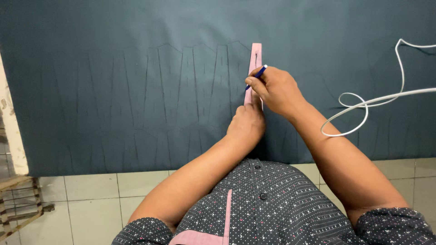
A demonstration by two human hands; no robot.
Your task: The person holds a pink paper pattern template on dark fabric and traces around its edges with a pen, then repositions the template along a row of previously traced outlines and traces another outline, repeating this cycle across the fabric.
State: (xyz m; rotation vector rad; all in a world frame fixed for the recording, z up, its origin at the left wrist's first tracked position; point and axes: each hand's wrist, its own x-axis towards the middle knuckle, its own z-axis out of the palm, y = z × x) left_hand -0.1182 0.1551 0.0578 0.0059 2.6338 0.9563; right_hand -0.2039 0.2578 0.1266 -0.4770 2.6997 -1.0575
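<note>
Dotted dark shirt (272,204) with a pink placket fills the bottom of the head view, both bare forearms reaching forward from it over pale floor tiles (91,195). Ahead lies a wide sheet of dark teal cloth (113,68), already lined with rows of faint traced outlines. On it rests a narrow pink template (255,59), set lengthwise away from the person. Left hand (246,123) presses down on the template's near end, fingers curled under and closed against it. Right hand (277,88) sits just beyond, fingers pinched around a blue pen (257,75) whose tip meets the template's right edge. White cable (363,104) loops across the cloth at right, well apart from both hands. Wooden slats (18,204) show at lower left.
</note>
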